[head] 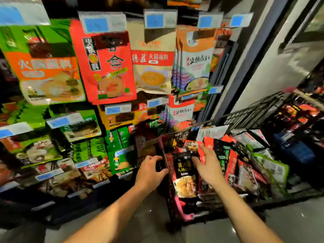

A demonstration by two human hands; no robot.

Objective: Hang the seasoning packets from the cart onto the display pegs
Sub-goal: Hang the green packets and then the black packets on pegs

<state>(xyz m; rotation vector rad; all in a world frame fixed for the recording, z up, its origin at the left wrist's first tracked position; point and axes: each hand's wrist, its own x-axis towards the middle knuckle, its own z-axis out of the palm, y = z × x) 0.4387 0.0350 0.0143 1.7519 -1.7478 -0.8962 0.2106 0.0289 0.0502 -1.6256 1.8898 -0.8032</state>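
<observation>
A black wire cart [245,118] with a pink rim stands to the right of the display wall, full of several seasoning packets. My left hand [150,171] grips the cart's pink left edge [164,153], fingers curled over it. My right hand [206,163] reaches into the cart with fingers spread, touching a red-and-black packet [184,174] that stands at the left of the pile. More red, black and green packets [245,163] lean in rows to its right. Hanging packets fill the pegs above, among them a red one [108,67] and a beige one [152,67].
Blue-and-white price tags [154,20] stick out in front of the peg rows. Lower pegs hold green and brown packets [82,128]. A grey pillar [263,67] rises behind the cart. A second dark basket of goods [298,120] sits at the right. Grey floor lies below.
</observation>
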